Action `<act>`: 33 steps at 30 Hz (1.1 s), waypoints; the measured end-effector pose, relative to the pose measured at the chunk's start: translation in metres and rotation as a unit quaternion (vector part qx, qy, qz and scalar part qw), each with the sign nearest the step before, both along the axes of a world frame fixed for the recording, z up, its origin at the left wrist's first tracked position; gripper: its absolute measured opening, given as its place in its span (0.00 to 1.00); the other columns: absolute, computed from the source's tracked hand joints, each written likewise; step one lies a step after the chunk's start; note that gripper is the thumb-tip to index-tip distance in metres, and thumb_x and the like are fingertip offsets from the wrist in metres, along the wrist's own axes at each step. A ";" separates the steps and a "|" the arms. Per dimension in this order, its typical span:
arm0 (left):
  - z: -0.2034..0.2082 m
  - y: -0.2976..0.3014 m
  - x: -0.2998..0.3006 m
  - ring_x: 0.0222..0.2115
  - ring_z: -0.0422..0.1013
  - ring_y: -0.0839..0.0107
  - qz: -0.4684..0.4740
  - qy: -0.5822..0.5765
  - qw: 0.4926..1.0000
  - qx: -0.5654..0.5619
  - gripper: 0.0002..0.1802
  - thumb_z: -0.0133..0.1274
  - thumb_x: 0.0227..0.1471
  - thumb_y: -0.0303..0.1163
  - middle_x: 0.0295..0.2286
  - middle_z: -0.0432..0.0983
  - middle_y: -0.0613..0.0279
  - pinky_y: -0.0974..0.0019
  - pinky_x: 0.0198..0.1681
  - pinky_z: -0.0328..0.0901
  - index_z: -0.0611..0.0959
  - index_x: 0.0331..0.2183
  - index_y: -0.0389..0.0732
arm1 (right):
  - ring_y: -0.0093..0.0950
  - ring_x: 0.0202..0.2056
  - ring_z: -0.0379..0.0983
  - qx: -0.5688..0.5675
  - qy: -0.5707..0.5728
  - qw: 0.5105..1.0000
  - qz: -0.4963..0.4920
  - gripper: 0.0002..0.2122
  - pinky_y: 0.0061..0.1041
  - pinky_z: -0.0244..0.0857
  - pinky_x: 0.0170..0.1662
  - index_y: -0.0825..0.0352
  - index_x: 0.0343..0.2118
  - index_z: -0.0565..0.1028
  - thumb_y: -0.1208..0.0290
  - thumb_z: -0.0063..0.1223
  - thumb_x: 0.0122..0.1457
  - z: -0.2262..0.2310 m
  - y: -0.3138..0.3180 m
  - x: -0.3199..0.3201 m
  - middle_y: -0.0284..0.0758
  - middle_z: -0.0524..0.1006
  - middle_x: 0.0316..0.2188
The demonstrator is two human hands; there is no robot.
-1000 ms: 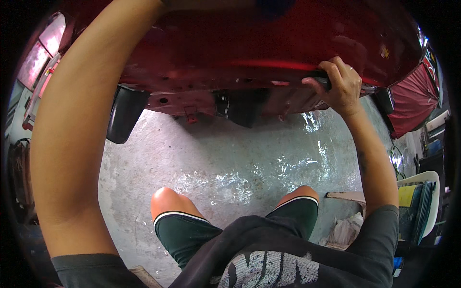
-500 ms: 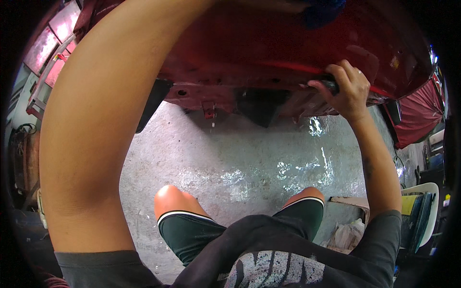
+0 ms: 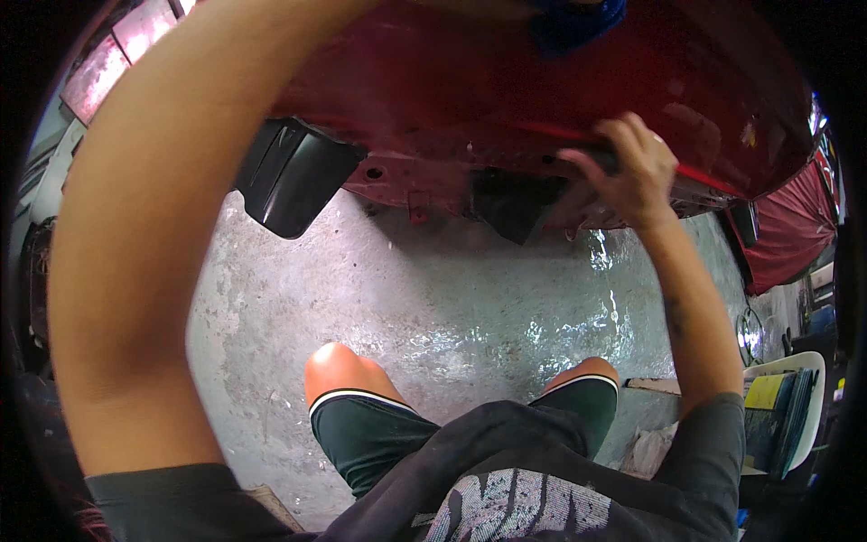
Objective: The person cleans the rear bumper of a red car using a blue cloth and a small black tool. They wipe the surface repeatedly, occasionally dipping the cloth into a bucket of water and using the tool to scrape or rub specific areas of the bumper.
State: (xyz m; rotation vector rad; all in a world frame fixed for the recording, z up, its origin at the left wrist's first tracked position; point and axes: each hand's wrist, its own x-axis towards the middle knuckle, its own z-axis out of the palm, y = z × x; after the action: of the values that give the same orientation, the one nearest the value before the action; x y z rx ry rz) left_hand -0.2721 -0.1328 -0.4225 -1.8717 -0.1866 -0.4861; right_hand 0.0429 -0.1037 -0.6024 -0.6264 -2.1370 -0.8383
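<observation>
A glossy dark red car body panel [image 3: 433, 81] fills the far side in front of me. My left arm bends up and over to its upper part. There a bunched blue cloth [image 3: 582, 25] lies against the panel at the end of my left hand [image 3: 510, 7], whose fingers are mostly out of sight. My right hand [image 3: 643, 172], slightly blurred, is curled at the panel's lower edge. Between its thumb and fingers sits a small dark block-like thing [image 3: 605, 161], partly covered by the hand.
Under the panel hang a black plastic flap [image 3: 302, 176] and a second dark piece [image 3: 517, 203]. Wet concrete floor [image 3: 406, 298] lies below. At the right are a red folded cover [image 3: 790, 230] and a white chair [image 3: 811, 397] with dark flat things on it.
The blue cloth and my left hand have shifted left across the panel. My right hand has slid slightly left along the lower edge. More of the black flap shows now.
</observation>
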 end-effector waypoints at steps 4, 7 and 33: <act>-0.007 -0.001 0.006 0.53 0.72 0.61 -0.004 -0.043 0.999 0.013 0.19 0.73 0.41 0.42 0.49 0.75 0.66 0.56 0.59 0.70 0.87 0.39 0.58 | 0.32 0.29 0.79 0.029 -0.002 0.999 0.039 0.21 0.34 0.71 0.31 0.50 0.37 0.80 0.46 0.78 0.46 0.001 -0.020 -0.120 0.29 0.77 0.31; -0.009 0.001 0.006 0.52 0.72 0.61 -0.020 -0.048 0.998 0.022 0.19 0.73 0.40 0.43 0.48 0.77 0.67 0.56 0.59 0.70 0.88 0.39 0.59 | 0.31 0.28 0.79 0.034 -0.004 0.999 0.021 0.21 0.33 0.71 0.30 0.52 0.37 0.81 0.44 0.77 0.48 0.001 -0.015 -0.108 0.28 0.77 0.30; -0.013 0.012 0.000 0.54 0.75 0.59 -0.032 -0.072 0.996 0.035 0.16 0.71 0.41 0.46 0.45 0.81 0.65 0.53 0.54 0.72 0.88 0.36 0.58 | 0.39 0.29 0.83 0.012 0.072 0.997 -0.017 0.27 0.38 0.77 0.30 0.54 0.38 0.80 0.40 0.80 0.44 0.009 -0.030 -0.135 0.32 0.81 0.36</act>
State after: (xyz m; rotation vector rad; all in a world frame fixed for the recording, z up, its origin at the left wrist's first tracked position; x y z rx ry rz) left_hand -0.2721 -0.1207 -0.4356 -1.7783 -0.2028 -0.6650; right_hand -0.0922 -0.1334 -0.5932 -0.6910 -1.9888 -0.8125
